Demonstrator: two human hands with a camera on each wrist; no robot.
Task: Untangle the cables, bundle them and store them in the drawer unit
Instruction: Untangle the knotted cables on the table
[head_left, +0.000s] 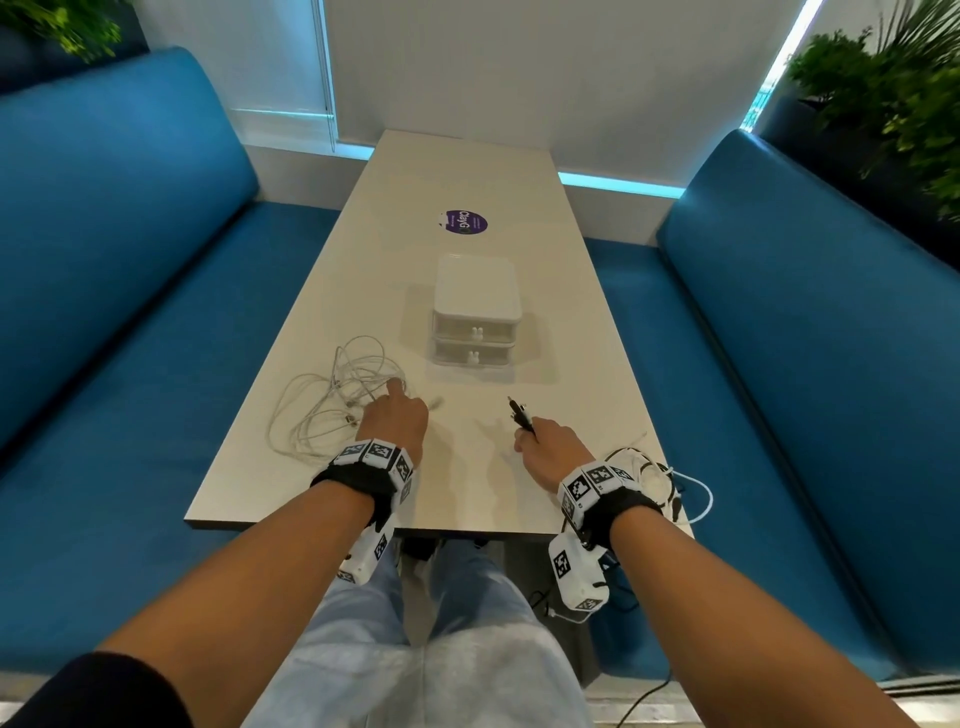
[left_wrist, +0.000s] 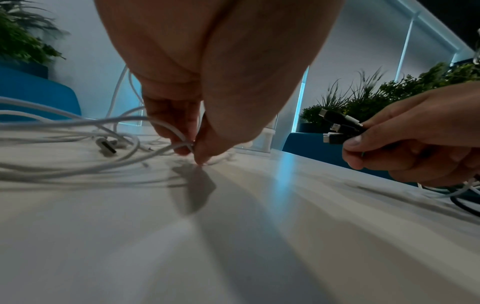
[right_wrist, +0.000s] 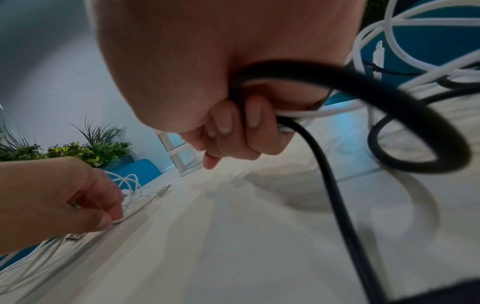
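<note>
A loose tangle of white cables (head_left: 332, 400) lies on the table's left side. My left hand (head_left: 397, 410) reaches into it and pinches one white cable (left_wrist: 179, 144) between thumb and finger. My right hand (head_left: 540, 447) grips a bunch of black and white cables, their black plug ends (head_left: 519, 413) sticking out forward, also in the left wrist view as plug ends (left_wrist: 337, 127). The rest of that bunch trails behind my right wrist as black and white loops (right_wrist: 405, 107) near the table's front right corner. The white two-drawer unit (head_left: 475, 312) stands mid-table, both drawers closed.
The pale table (head_left: 467, 176) runs away from me between two blue benches (head_left: 104, 260). A purple round sticker (head_left: 466, 222) lies beyond the drawer unit. Plants (head_left: 893, 93) stand at the back corners. A loose white connector (head_left: 435, 402) lies between my hands.
</note>
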